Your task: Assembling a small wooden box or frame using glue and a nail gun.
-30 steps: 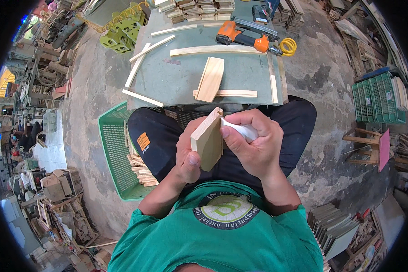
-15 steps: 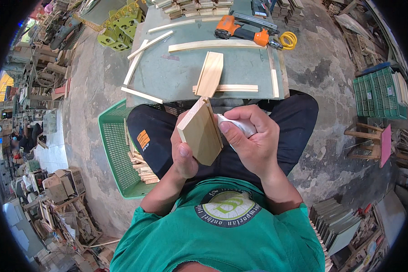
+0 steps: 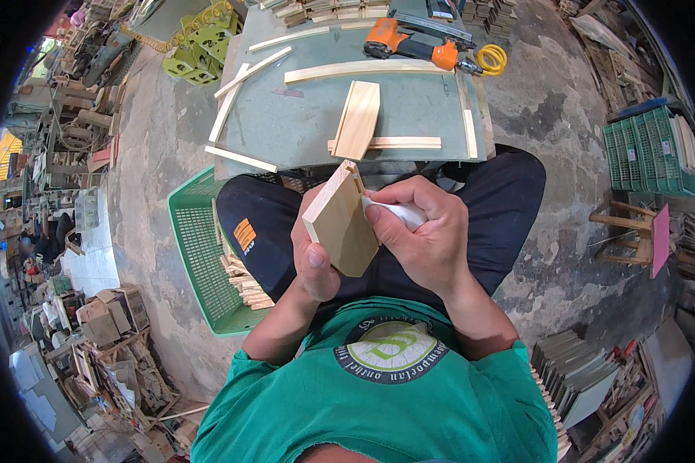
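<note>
My left hand [image 3: 314, 266] grips a wooden panel [image 3: 343, 228] with a pointed end, held tilted above my lap. A strip runs along the panel's edge. Closed around a crumpled white, soft-looking pouch or cloth [image 3: 406, 214], my right hand [image 3: 427, 231] presses its tip to the panel's right edge. I cannot make out exactly what the white thing is. On the bench just beyond lies a similar wooden panel [image 3: 359, 116], resting across a thin wooden strip [image 3: 409, 143].
An orange nail gun [image 3: 417, 50] with a coiled yellow hose [image 3: 490, 60] lies at the back right of the grey bench [image 3: 316, 116]. Loose wood strips [image 3: 253, 72] lie around it. Left of my legs stands a green crate [image 3: 201, 255] holding wood pieces.
My right hand has shifted slightly left and up, bringing the white thing's tip against the panel's edge. The left hand keeps its hold on the panel.
</note>
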Tool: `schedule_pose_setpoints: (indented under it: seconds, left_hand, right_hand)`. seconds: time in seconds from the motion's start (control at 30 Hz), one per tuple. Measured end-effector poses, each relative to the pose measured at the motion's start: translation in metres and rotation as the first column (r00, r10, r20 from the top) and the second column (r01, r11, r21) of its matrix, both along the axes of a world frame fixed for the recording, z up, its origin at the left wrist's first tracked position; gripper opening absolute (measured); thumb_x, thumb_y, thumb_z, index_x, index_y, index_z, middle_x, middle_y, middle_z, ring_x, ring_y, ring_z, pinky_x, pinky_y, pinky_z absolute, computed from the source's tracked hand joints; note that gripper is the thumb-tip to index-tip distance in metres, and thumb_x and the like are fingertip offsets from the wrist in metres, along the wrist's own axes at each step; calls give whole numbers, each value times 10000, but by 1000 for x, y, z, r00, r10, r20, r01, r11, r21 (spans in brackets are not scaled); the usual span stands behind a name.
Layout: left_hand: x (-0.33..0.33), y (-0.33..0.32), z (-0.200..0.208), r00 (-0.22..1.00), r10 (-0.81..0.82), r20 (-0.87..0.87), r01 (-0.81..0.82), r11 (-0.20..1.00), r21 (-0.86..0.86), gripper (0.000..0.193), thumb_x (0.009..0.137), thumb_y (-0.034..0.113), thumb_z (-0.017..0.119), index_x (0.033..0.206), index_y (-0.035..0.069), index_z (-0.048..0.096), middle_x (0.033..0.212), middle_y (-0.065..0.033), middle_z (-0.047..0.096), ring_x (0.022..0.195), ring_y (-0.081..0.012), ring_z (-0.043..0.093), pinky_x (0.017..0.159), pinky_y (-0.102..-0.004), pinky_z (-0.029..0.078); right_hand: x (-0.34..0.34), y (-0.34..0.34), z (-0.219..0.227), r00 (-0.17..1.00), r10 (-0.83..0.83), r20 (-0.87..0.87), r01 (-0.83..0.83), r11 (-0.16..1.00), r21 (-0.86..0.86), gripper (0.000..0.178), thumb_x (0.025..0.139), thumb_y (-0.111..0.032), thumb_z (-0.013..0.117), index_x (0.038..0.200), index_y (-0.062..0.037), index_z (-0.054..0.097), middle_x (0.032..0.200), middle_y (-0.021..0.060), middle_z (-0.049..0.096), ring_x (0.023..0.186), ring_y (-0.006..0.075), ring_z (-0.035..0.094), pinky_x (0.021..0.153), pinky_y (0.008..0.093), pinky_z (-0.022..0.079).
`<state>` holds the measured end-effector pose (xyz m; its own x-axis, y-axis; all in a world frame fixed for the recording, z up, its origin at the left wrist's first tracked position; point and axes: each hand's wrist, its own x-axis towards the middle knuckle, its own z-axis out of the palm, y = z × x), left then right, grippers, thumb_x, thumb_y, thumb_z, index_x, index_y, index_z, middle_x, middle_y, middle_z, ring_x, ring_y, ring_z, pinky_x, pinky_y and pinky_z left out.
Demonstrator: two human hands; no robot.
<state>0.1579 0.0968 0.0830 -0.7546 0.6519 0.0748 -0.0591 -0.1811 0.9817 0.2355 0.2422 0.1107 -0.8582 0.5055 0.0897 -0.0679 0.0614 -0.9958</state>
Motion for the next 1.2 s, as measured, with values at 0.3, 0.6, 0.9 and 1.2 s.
schedule_pose_setpoints:
  seconds: [0.3, 0.6, 0.9, 1.2]
  left_hand:
    - [-6, 7, -2, 999, -5, 32, 1, 994, 112, 973, 860, 740, 489, 1385, -69, 363, 1250, -246, 564, 1141, -291, 588, 977, -415, 476]
    - [-12, 4, -4, 999, 9, 41, -14, 992, 126, 991, 850, 762, 490, 1383, -65, 369, 1246, -253, 566, 1142, -303, 598, 977, -419, 484]
    - [-9, 5, -1, 999, 46, 19, -48, 992, 118, 975, 843, 741, 454, 1417, -44, 389, 1266, -243, 554, 1182, -298, 554, 1027, -421, 434]
    - [-16, 4, 6, 996, 83, 37, -87, 986, 145, 1029, 847, 759, 503, 1436, -71, 351, 1263, -264, 577, 1123, -288, 612, 938, -391, 507]
  right_hand:
    - [0, -2, -8, 1000, -3, 17, 3, 1000, -26, 152, 881, -106, 764, 939, 8, 682, 834, 25, 691, 745, 44, 599, 643, 194, 489]
    - [2, -4, -13, 998, 15, 59, -14, 1000, -23, 156, 844, -128, 761, 915, -2, 703, 782, 96, 724, 710, 105, 676, 625, 259, 523]
    - [5, -6, -19, 995, 16, 95, -8, 996, -89, 125, 875, -98, 754, 909, -4, 678, 787, 13, 680, 686, 41, 594, 591, 201, 482]
    - [6, -8, -22, 988, 50, 146, -42, 998, -52, 113, 846, -86, 756, 872, -4, 682, 767, 14, 670, 691, 55, 589, 617, 224, 478]
